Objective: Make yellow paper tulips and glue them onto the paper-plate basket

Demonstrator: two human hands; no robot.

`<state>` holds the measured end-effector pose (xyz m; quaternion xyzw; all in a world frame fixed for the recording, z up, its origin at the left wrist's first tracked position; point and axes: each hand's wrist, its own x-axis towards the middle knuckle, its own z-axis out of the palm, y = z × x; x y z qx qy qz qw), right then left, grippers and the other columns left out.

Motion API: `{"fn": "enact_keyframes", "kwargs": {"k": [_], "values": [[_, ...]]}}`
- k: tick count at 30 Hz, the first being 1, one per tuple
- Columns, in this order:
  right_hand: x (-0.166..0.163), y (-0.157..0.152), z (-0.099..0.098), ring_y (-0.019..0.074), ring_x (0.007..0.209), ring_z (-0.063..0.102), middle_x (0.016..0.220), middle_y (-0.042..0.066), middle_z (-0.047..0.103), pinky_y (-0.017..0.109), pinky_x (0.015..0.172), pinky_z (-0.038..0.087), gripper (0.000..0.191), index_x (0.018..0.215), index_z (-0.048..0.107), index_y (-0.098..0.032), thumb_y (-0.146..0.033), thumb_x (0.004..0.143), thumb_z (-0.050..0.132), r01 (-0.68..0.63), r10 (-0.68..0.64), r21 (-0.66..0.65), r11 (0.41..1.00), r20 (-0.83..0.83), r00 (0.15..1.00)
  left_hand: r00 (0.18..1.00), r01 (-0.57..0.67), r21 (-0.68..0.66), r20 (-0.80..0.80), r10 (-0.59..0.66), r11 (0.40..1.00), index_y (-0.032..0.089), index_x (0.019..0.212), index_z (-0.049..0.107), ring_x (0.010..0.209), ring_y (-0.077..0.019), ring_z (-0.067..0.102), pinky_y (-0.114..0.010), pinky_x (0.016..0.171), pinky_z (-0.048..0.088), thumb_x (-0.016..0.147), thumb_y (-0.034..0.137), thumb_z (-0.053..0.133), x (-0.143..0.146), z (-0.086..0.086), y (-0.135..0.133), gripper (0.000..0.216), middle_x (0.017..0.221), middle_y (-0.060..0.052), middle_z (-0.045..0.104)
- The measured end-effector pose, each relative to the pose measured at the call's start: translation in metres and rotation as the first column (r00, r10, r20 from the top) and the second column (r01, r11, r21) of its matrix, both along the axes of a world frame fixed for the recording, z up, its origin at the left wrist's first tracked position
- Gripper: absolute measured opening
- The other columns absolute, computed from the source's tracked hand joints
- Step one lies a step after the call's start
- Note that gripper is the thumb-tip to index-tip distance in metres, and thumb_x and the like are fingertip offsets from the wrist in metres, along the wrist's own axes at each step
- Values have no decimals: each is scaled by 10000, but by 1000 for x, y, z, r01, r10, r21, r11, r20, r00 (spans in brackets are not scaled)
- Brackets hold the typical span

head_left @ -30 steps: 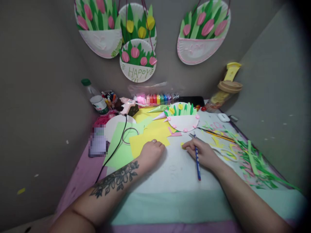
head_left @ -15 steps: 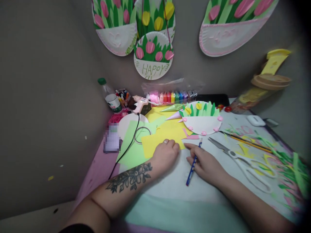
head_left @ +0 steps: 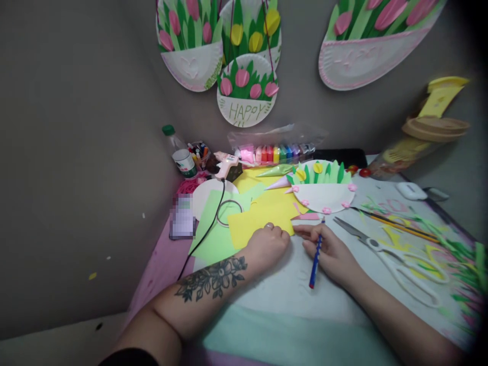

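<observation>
My left hand rests as a loose fist on the table, its knuckles against the near edge of a yellow paper sheet. My right hand lies just to the right of it and holds a blue pencil, tip pointing toward me, with its fingertips touching the yellow sheet's corner. Just beyond both hands lies a half paper plate craft with green paper grass, yellow blossoms and pink dots along its rim.
White-handled scissors and pencils lie to the right, among paper scraps. A glue gun with black cord, paint pots, a bottle, green paper and a wire ring sit farther back. Tulip plates hang on the wall.
My right hand slid left from a small yellow scrap to the yellow sheet's corner, beside my left hand, the pencil swinging with it. My view turned left.
</observation>
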<state>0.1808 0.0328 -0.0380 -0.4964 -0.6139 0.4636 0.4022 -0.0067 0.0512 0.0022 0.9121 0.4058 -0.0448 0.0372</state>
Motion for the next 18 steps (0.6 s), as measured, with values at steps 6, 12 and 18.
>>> {"fn": "enact_keyframes", "kwargs": {"k": [6,12,18], "values": [[0,0,2,246,1093,603,1153,103,638,457,960,465,287,762,407,-242,-428,798,623,32,-29,29,999,-100,995,1000,11,13,13,-11,1000,90,959,552,849,-253,573,-346,636,513,894,116,407,-1,-2,1,162,864,-130,603],[6,0,2,243,1037,625,1099,84,652,450,900,493,288,768,410,-241,-424,795,631,139,-132,62,988,-106,986,1000,6,14,-11,-6,1000,85,947,550,845,-252,584,-342,622,514,899,109,381,0,2,-2,178,844,-130,597],[11,-5,9,183,714,632,828,53,683,335,690,529,375,722,419,-234,-580,852,484,185,-179,47,982,-100,979,1000,3,-18,-29,-3,1000,93,934,558,839,-256,589,-335,608,516,883,105,420,5,5,-9,147,843,-122,597]]}}
